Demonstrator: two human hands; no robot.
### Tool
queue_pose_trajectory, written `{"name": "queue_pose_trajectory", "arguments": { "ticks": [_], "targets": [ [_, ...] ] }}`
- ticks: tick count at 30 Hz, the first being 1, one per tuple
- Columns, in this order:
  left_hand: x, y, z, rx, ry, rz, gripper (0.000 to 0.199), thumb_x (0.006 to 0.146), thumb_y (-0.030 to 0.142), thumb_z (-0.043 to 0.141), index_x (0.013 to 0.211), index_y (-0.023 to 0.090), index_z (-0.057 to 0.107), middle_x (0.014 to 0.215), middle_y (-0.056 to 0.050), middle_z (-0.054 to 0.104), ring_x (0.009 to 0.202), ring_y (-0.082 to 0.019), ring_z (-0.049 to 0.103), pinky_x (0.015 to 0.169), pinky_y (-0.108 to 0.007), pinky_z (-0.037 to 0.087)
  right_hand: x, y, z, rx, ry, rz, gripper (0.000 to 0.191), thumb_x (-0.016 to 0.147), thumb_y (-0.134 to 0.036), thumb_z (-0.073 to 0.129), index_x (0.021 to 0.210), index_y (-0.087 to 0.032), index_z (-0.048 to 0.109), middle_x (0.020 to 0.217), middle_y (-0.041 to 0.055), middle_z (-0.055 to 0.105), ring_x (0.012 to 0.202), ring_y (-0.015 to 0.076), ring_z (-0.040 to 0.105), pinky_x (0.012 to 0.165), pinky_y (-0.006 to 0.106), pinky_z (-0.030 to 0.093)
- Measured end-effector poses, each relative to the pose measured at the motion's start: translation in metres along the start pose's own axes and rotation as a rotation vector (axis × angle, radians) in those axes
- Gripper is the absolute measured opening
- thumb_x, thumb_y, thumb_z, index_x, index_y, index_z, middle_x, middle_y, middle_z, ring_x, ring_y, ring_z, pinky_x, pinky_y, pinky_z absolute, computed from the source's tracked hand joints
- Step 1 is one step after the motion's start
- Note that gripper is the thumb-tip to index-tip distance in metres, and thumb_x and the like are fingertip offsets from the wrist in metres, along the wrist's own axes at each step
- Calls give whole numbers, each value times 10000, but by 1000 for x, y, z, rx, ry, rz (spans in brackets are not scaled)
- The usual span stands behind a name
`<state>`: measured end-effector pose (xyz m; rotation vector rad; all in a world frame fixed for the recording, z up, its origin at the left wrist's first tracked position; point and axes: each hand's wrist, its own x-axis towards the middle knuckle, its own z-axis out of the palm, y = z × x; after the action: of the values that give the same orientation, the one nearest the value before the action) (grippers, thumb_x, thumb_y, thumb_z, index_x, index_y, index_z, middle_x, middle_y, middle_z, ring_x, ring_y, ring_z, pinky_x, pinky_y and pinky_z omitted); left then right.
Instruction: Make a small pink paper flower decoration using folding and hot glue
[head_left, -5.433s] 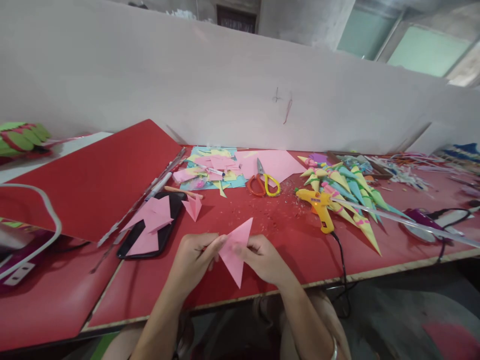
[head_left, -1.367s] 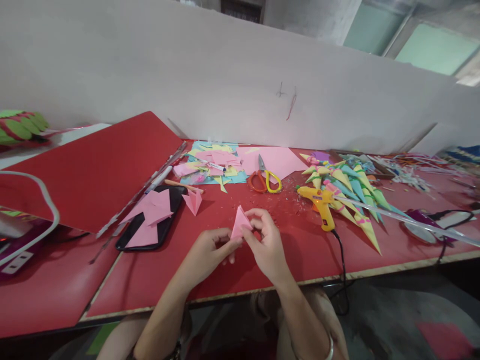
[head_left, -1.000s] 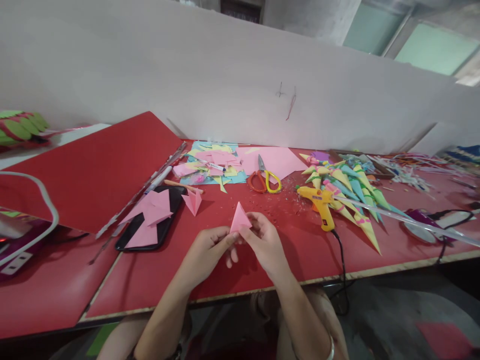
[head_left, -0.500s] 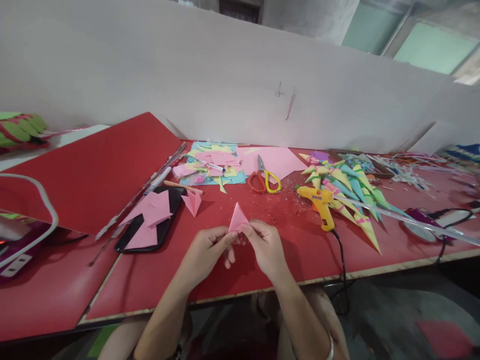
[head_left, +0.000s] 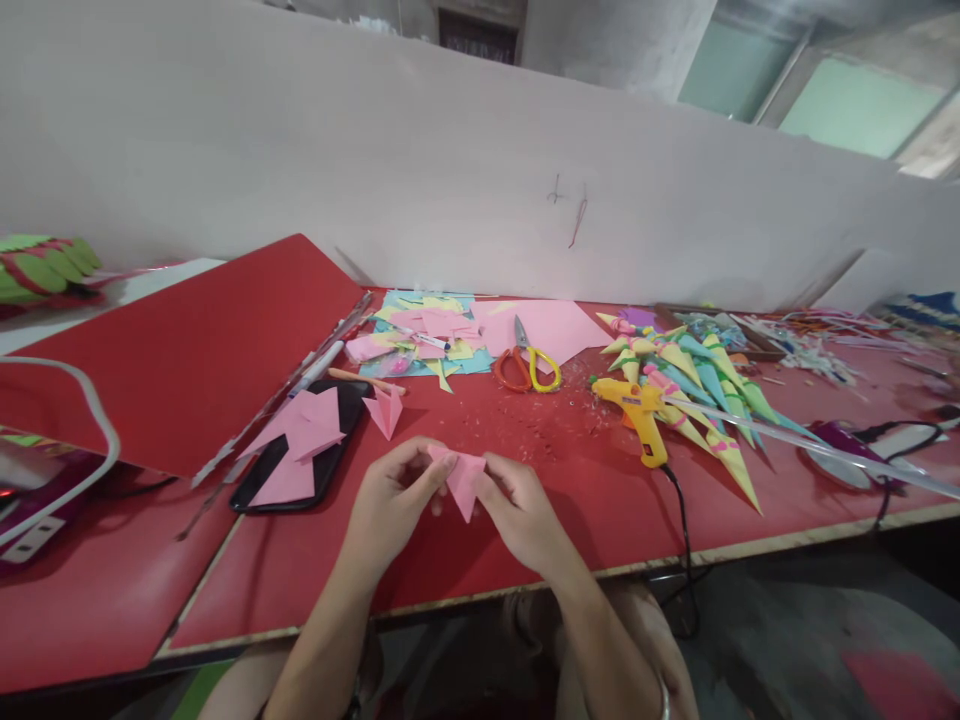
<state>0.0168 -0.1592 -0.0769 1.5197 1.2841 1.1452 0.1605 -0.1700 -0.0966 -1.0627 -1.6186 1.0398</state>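
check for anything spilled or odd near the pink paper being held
Small bits lie scattered on the red table between the scissors and the yellow glue gun, like a spill; they are too small to identify. The pink paper between the left hand and right hand shows no clear tear.

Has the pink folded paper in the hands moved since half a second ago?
Yes: the pink folded paper has moved toward the person, away from the scissors.

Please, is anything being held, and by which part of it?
Yes, a folded pink paper: the left grip pinches its upper left corner, the right grip its right side.
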Motion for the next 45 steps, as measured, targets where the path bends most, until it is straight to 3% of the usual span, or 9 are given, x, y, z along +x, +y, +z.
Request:
{"name": "queue_pose_trajectory", "arguments": {
  "ticks": [5,9,13,20,22,28,34,40,45],
  "targets": [
    [1,-2,1,-35,-90,-17,189,750,352,530,666,186,495,507,49,539,410,-97,507,436,-200,411,-2,2,0,-22,-60,16,404,917,-381,332,584,-182,445,529,-26,466,503,96,454,520,209,326],
    [3,-4,-3,244,8,196,162,731,340,576,789,188,581,766,-16,634,622,-136,575,611,-239,461,-2,2,-3,-196,-75,-28,386,918,-357,346,588,-187,451,523,-30,436,498,98,412,520,222,273],
    [2,-5,-6,419,-114,278,188,791,347,511,730,198,609,702,-9,653,661,-148,588,628,-222,428,-2,3,-3,-252,-89,-49,375,909,-358,369,583,-187,441,552,-28,451,520,98,407,516,225,248],
    [-3,1,0,334,47,165,230,815,349,431,688,192,542,458,66,479,399,-88,431,440,-183,339,-1,-1,-3,-74,-86,-9,423,911,-351,349,521,-191,384,484,-44,424,477,83,420,519,210,300],
    [-3,1,-1,309,32,130,241,807,364,435,680,192,546,417,73,440,378,-90,414,417,-184,324,-1,-2,-5,-89,-85,-19,424,909,-350,361,517,-191,388,479,-46,425,473,81,416,518,210,297],
    [0,1,-5,386,54,203,239,731,391,534,618,190,599,582,22,631,535,-118,546,518,-188,398,0,-2,-5,-135,-99,-31,427,900,-372,382,514,-191,387,477,-47,421,475,84,420,522,213,298],
    [3,2,-6,280,16,109,243,733,390,529,593,203,595,342,70,427,325,-90,395,375,-190,332,2,-5,-5,-69,-143,-59,378,903,-294,382,544,-186,432,523,-40,473,516,82,474,558,193,335],
    [5,8,-11,83,-45,34,209,677,370,611,553,203,588,441,22,572,401,-125,520,422,-213,431,1,-8,-12,12,-62,-10,417,908,-365,368,543,-185,459,524,-34,479,506,86,465,536,194,346],
    [6,7,-11,43,49,13,240,686,356,595,505,198,582,446,16,594,440,-132,557,484,-220,466,2,-8,-10,64,-69,-6,419,903,-376,368,546,-183,469,521,-29,489,501,84,463,520,191,346]
  ]
}}
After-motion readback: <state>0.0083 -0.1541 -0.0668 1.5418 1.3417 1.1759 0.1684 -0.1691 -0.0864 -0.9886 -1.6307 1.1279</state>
